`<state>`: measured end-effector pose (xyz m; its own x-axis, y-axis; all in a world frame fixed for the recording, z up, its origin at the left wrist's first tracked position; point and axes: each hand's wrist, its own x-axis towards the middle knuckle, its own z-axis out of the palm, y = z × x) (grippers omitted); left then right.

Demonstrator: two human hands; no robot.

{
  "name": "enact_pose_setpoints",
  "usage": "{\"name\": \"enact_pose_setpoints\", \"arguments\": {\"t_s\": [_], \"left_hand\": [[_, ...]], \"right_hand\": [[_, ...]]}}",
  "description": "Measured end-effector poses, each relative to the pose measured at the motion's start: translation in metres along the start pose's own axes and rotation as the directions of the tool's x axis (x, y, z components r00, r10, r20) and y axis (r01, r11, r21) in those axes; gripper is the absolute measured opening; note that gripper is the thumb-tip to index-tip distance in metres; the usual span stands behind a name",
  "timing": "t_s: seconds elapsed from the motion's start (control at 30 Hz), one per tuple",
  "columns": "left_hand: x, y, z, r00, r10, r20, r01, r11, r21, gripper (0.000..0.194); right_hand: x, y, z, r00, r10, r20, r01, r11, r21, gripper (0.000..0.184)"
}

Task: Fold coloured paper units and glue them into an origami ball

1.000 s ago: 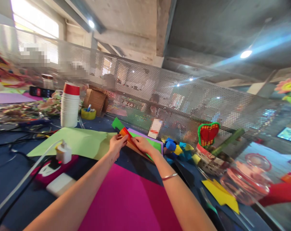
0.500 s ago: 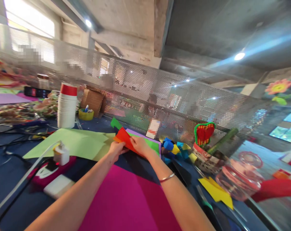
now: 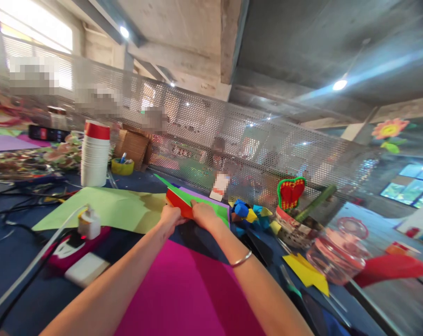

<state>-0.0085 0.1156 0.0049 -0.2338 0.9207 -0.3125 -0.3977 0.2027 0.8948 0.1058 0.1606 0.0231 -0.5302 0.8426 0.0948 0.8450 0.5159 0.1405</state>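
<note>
A red-orange sheet of paper (image 3: 179,204) is pinched between both my hands above the table. My left hand (image 3: 171,216) has its fingers closed on the paper's left end, and my right hand (image 3: 203,214) grips its right end, thumb on top. Just behind the red paper lies a bright green sheet (image 3: 211,205), its left corner sticking up, over a purple sheet (image 3: 228,219). Under my forearms a large magenta sheet (image 3: 186,294) covers the front of the table. To the left of my hands spreads a light green sheet (image 3: 109,205).
Stacked paper cups (image 3: 94,161) stand behind the light green sheet. At left are a power strip (image 3: 66,249), a white plug (image 3: 88,224) and cables. On the right are blue and yellow paper pieces (image 3: 244,210), a basket (image 3: 291,228), a pink-lidded jar (image 3: 337,256) and yellow paper (image 3: 305,270).
The red paper has tipped lower between my hands, and more of the green sheet behind it shows. My right hand has shifted slightly. The view has turned a little to the right.
</note>
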Motion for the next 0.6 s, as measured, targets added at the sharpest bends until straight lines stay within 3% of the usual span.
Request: {"name": "enact_pose_setpoints", "arguments": {"t_s": [0.2, 0.47, 0.6], "left_hand": [[-0.019, 0.005, -0.007, 1.000, 0.029, 0.004, -0.029, 1.000, -0.001, 0.019], [-0.021, 0.003, -0.011, 0.997, 0.076, 0.029, -0.077, 0.996, 0.036, 0.015], [-0.019, 0.006, -0.014, 0.988, 0.150, 0.024, -0.152, 0.981, 0.123, 0.021]], "right_hand": [[0.001, -0.011, -0.020, 0.999, 0.023, -0.039, -0.024, 0.999, -0.025, 0.031], [0.005, 0.026, -0.075, 0.984, 0.139, -0.110, -0.146, 0.988, -0.058, 0.036], [0.006, 0.022, -0.075, 0.982, 0.146, -0.120, -0.153, 0.987, -0.055, 0.036]]}}
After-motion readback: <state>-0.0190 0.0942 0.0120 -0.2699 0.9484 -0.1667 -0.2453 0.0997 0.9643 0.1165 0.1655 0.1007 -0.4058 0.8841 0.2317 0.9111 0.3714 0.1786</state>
